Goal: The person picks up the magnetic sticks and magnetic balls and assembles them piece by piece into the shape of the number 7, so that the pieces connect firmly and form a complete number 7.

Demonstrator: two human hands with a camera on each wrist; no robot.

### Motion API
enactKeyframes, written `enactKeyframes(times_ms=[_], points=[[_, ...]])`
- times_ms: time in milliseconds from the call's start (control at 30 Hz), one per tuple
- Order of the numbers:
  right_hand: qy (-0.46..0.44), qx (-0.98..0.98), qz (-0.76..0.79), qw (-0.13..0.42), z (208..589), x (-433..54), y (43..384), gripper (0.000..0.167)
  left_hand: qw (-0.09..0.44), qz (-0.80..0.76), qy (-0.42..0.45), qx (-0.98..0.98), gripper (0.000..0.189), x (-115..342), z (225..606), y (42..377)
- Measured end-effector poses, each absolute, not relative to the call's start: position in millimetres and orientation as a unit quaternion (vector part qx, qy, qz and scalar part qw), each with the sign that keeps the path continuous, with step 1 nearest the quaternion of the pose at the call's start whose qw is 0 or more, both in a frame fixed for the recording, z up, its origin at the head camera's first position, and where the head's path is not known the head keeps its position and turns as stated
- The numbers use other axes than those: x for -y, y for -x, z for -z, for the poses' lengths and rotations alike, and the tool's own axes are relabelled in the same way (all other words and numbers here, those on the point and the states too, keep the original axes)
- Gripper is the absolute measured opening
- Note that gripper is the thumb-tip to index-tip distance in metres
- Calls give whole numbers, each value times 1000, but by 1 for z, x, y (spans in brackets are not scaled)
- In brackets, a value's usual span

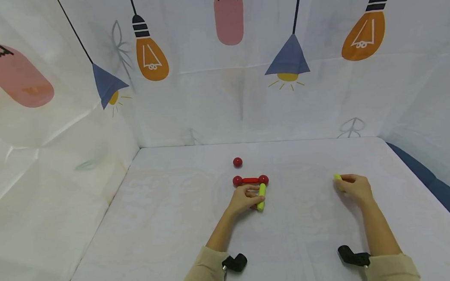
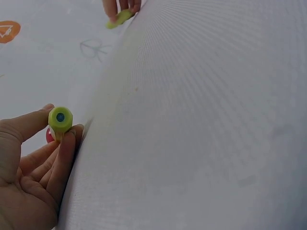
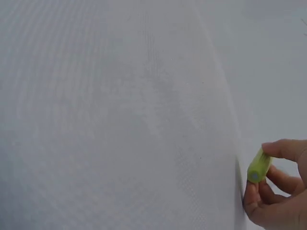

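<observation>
In the head view, my left hand (image 1: 245, 198) pinches a yellow-green rod (image 1: 261, 197) between thumb and fingers. The rod's far end is right at a red ball (image 1: 263, 179). That ball and a second red ball (image 1: 237, 181) sit at the two ends of a short red rod (image 1: 250, 180). From the left wrist view, the held rod (image 2: 60, 118) points its near end at the camera, showing a blue dot in its middle. Off to the right, my right hand (image 1: 355, 187) pinches another yellow-green rod (image 1: 337, 177), seen end-on in the right wrist view (image 3: 259, 166).
A single red ball (image 1: 237, 162) lies behind the joined pieces. All of this is on a white table (image 1: 168, 230), with a printed white sheet (image 1: 207, 103) hanging along its back and left side. Something dark blue (image 1: 432, 179) shows past the right edge.
</observation>
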State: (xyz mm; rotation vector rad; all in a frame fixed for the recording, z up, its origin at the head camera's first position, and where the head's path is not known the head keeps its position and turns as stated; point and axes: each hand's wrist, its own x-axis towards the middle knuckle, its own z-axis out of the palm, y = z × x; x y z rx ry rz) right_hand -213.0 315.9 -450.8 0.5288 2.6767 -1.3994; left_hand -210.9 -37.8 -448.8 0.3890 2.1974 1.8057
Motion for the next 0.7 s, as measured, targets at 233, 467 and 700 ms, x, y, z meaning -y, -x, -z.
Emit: enactKeyframes(times_ms=[233, 467, 700], points=[[-124, -808, 572, 72, 451, -313, 215, 66, 136, -621, -137, -760, 39, 38, 449, 211], [-62, -753, 647, 99, 455, -297, 214, 65, 137, -616, -138, -763, 40, 39, 448, 210], [-38, -733, 671, 109, 457, -278, 211, 62, 140, -612, -142, -765, 39, 39, 448, 211]])
